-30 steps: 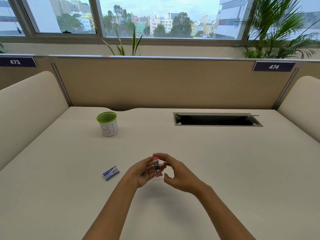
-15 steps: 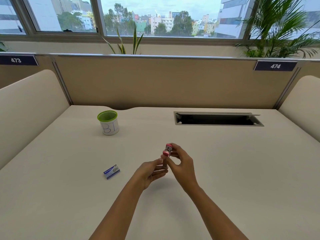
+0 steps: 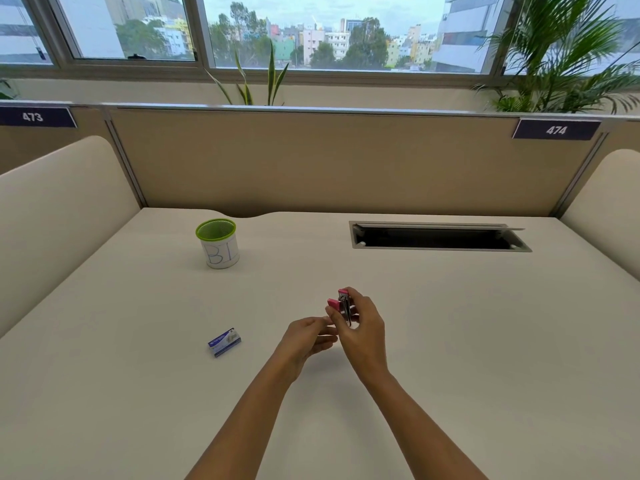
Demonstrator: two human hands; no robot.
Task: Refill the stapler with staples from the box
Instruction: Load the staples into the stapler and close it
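The pale desk (image 3: 450, 341) fills the lower frame, with a green-rimmed cup (image 3: 218, 244) in the upper left of its surface and a cable slot (image 3: 440, 236) in the upper right, neither touched. Just below centre, the right hand (image 3: 362, 327) now clasps the pink stapler (image 3: 343, 306) alone and holds it upright above the desk; a second ago both hands shared it, low and closed. Its top now stands apart from the metal channel, so it looks opened for loading, though whether the channel is empty is too small to tell. The left hand (image 3: 308, 336) has let go and sits just beside the right, fingers loosely curled on nothing. The small blue staple box (image 3: 224, 342) lies shut on the desk in the lower left, near that free hand, which is probably bound for it next.
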